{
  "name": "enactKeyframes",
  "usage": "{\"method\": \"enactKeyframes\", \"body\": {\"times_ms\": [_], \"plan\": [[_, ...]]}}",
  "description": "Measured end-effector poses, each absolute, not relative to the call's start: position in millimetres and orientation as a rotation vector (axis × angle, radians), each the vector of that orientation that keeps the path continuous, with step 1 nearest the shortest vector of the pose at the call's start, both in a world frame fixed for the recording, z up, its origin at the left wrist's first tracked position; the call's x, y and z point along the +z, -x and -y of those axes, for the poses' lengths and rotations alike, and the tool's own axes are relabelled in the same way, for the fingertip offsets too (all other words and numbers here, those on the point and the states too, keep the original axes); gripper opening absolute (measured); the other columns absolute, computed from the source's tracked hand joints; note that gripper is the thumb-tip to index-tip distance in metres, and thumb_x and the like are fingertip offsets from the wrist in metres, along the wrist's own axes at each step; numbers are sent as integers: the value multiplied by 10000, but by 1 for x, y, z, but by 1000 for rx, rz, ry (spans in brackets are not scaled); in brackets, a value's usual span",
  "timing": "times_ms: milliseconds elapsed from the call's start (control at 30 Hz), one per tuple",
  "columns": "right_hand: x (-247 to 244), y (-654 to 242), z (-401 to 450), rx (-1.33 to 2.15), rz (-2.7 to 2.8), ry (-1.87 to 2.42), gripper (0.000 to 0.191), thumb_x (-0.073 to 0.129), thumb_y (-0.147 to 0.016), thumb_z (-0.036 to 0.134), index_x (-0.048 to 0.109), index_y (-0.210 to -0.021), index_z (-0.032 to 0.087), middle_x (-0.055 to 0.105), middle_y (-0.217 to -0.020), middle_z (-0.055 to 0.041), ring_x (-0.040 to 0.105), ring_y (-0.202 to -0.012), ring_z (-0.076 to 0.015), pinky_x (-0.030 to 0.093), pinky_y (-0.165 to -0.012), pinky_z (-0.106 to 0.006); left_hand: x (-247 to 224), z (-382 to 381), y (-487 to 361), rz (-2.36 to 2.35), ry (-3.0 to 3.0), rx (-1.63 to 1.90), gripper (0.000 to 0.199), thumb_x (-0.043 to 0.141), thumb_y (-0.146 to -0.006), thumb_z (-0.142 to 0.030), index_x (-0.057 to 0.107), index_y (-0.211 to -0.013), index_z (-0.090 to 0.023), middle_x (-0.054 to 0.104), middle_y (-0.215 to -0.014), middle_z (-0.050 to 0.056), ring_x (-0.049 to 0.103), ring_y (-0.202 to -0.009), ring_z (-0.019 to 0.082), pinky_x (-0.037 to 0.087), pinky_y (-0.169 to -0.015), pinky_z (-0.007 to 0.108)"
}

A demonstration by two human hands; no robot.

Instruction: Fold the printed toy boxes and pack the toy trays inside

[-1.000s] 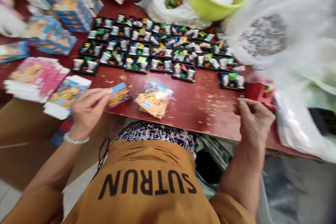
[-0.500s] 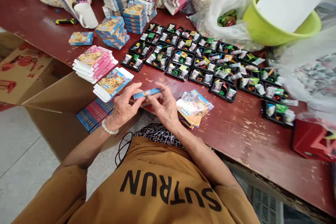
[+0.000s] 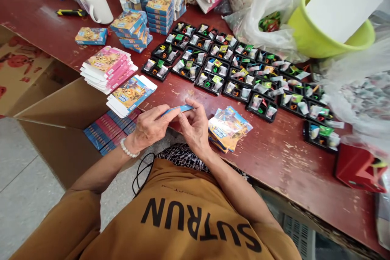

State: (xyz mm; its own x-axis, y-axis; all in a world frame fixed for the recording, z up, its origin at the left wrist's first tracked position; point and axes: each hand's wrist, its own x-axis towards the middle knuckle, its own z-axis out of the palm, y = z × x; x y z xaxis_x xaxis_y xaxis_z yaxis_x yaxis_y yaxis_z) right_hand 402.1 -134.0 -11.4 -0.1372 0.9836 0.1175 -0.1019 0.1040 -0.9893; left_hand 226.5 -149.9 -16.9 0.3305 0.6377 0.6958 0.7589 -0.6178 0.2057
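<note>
Between my two hands, close to the table's front edge, is a small blue cardboard box, seen edge-on and partly covered by fingers. My left hand, with a beaded bracelet at the wrist, is closed on the box's left end. Fingers and thumb of my right hand grip its right end. To the right of my right hand lie several loose printed cartons in a fanned pile. A flat carton with an open white flap lies beyond my left hand, beside a stack of pink cartons.
Rows of black trays with small packets cover the table's middle. Blue boxes are stacked behind. A white mug and a cutter knife stand left, a green basin right. An open cardboard box with packed boxes sits below the edge.
The blue box has turned in my hands, so its printed narrow side no longer faces up. My left fingers have closed over more of it. The view has shifted slightly.
</note>
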Motion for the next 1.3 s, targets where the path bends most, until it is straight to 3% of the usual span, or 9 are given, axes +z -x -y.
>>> {"method": "enactKeyframes", "body": {"times_ms": [133, 267, 533, 700, 867, 967, 1100, 1167, 1300], "plan": [[-17, -402, 132, 1197, 1379, 1004, 435, 687, -993, 420, 486, -1348, 272, 713, -818, 27, 701, -730, -175, 565, -684, -347, -6, 148, -230, 1522, 2543, -1054, 366, 509, -1074, -215, 608, -1426, -211, 760, -1184, 122, 753, -1038, 242, 622, -916, 373], [-33, -403, 128, 1193, 1456, 1172, 615, 679, -974, 357, 373, -1500, 263, 693, -757, 46, 690, -691, -199, 554, -684, -374, 0, 143, -224, 1700, 2626, -1117, 285, 498, -1060, -290, 691, -1244, -190, 769, -1125, 103, 733, -1026, 247, 602, -919, 386], [-15, -414, 146, 1287, 1574, 1234, 553, 754, -916, 563, 587, -1333, 240, 542, -676, 86, 529, -629, -143, 440, -641, -300, 19, 160, -208, 2077, 1623, -2605, 184, 792, -854, -341, 773, -1007, -241, 776, -875, -19, 727, -765, 169, 634, -635, 310], [27, -455, 149, 1225, 1430, 1009, 356, 689, -957, 599, 677, -1009, 246, 668, -940, -12, 612, -827, -156, 534, -724, -301, 32, 181, -243, 2076, 1728, -3110, 283, 875, -761, -289, 725, -992, -224, 799, -920, 8, 757, -746, 189, 671, -573, 314], [41, -536, 138, 1049, 1379, 1234, 348, 690, -969, 530, 705, -1138, 227, 751, -1003, -39, 659, -793, -163, 551, -703, -312, 5, 163, -279, 2322, 2678, -2727, 686, 913, -730, -341, 562, -1310, -237, 772, -1115, 82, 757, -969, 218, 650, -762, 310], [27, -568, 126, 726, 1530, 1484, 395, 652, -966, 556, 748, -1116, 203, 766, -1000, -74, 676, -830, -207, 567, -801, -393, -9, 125, -297, 2539, 2637, -2421, 659, 816, -794, -568, 535, -1294, -244, 726, -1091, 64, 699, -927, 187, 588, -703, 272], [1, -580, 115, 488, 1561, 1591, 519, 586, -966, 651, 752, -1130, 188, 762, -1138, -139, 692, -1036, -279, 548, -977, -493, -15, 83, -326, 2957, 2951, -1552, 738, 685, -794, -799, 595, -1280, -252, 699, -1212, 112, 681, -988, 252, 507, -569, 275], [-6, -585, 116, 591, 1449, 1526, 560, 513, -1001, 681, 724, -1209, 206, 772, -1147, -123, 699, -1063, -261, 558, -969, -465, -17, 76, -335, 2907, 3131, -1287, 770, 726, -786, -785, 583, -1337, -267, 702, -1266, 125, 687, -1074, 295, 506, -567, 288], [-12, -607, 127, 772, 1148, 1418, 534, 502, -1017, 678, 706, -1231, 233, 774, -1090, -78, 705, -927, -178, 575, -763, -317, -24, 77, -343, 2631, 3283, -1371, 692, 798, -825, -640, 595, -1345, -232, 717, -1284, 152, 726, -1074, 305, 597, -716, 370]]}}
